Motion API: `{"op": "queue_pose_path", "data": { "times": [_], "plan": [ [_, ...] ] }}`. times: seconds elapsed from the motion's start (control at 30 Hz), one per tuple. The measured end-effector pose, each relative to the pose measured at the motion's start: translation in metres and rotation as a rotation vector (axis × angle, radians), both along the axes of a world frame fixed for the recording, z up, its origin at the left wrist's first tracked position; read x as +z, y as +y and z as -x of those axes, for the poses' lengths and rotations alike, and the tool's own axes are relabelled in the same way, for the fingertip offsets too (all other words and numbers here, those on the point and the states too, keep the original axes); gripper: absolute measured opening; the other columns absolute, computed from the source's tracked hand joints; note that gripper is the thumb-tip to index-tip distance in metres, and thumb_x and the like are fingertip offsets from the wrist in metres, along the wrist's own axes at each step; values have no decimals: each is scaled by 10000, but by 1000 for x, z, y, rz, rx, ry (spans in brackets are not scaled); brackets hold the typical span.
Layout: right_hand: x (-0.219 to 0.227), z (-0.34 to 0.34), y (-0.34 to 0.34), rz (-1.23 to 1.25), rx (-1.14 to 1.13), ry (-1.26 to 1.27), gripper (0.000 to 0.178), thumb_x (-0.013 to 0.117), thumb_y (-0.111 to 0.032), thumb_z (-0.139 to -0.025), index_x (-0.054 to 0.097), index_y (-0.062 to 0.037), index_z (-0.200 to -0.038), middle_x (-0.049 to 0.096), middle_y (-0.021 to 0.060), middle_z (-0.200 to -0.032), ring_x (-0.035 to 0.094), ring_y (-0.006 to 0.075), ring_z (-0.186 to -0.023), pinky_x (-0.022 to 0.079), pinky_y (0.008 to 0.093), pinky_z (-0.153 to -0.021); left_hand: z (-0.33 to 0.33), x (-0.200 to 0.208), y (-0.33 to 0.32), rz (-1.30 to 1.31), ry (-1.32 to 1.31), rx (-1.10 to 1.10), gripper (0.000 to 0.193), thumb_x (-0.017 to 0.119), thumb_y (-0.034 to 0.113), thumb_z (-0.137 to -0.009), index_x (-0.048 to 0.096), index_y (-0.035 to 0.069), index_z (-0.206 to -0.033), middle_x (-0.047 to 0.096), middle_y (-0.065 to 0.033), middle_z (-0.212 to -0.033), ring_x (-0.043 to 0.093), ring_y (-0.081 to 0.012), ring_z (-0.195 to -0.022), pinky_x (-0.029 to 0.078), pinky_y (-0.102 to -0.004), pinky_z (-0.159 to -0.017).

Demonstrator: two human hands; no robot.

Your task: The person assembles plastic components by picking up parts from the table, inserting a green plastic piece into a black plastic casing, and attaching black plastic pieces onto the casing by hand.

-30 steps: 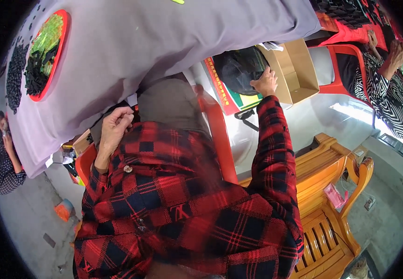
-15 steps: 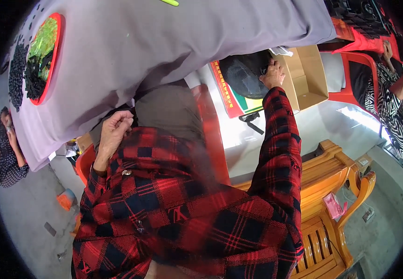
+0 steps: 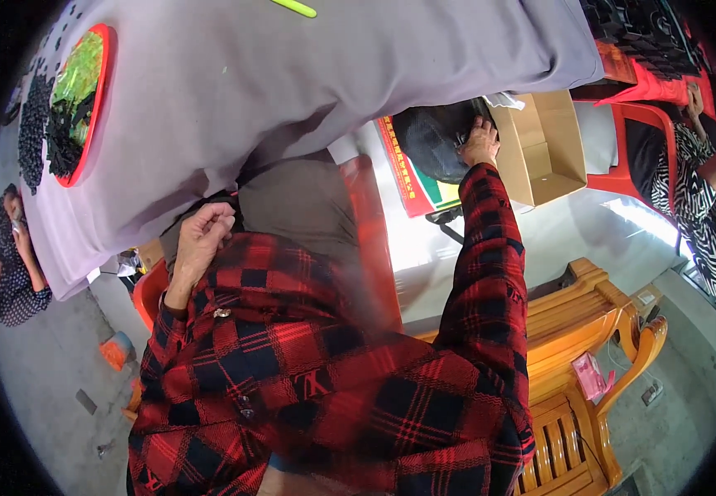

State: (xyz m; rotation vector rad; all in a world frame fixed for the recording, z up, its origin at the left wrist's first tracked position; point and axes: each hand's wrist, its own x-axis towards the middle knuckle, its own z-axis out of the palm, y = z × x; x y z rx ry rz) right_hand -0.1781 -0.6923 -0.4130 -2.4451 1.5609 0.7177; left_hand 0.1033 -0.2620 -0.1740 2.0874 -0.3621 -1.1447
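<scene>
My right hand (image 3: 480, 142) lies on a black mesh item (image 3: 441, 139), perhaps a bag or cap, at the side nearest the cardboard box. Its fingers are stretched out over the dark surface, and the fingertips are partly lost against it. Under the mesh item is a red, yellow and green printed packet or board (image 3: 408, 178). The cardboard box (image 3: 550, 155) stands open just right of that hand. Over my lap, my left hand (image 3: 200, 242) is held with fingers curled in to the thumb; whatever they might hold is hidden.
A grey cloth (image 3: 308, 74) covers the table ahead, with a red tray (image 3: 103, 99) of green and black pieces at left and a green tool (image 3: 294, 8) on it. A wooden bench (image 3: 577, 372) stands right. People sit at both sides, one near a red chair (image 3: 668, 140).
My right hand has shifted slightly left on the black mesh item, away from the box. My left hand stays curled in the same place. The view has tilted a little.
</scene>
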Motion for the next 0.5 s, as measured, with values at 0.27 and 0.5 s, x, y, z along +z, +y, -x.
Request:
{"op": "queue_pose_path", "data": {
  "times": [0.27, 0.5],
  "plan": [
    [1, 2, 2, 12, 7, -23, 890, 837, -260, -698, 343, -111, -1423, 445, 82, -1375, 441, 293, -1303, 445, 494, -1020, 2, 1, 3, -20, -8, 15, 171, 632, 131, -930, 665, 53, -1079, 606, 48, -788, 537, -34, -672, 420, -203, -580],
    [-10, 12, 0, 83, 3, -42, 880, 833, -274, -699, 356, -108, -1419, 462, 74, -1355, 448, 289, -1291, 440, 496, -1016, 3, 2, -2, -28, 2, 12, 177, 634, 130, -926, 667, 49, -1079, 607, 47, -783, 536, -34, -669, 419, -201, -582]
  ]
}}
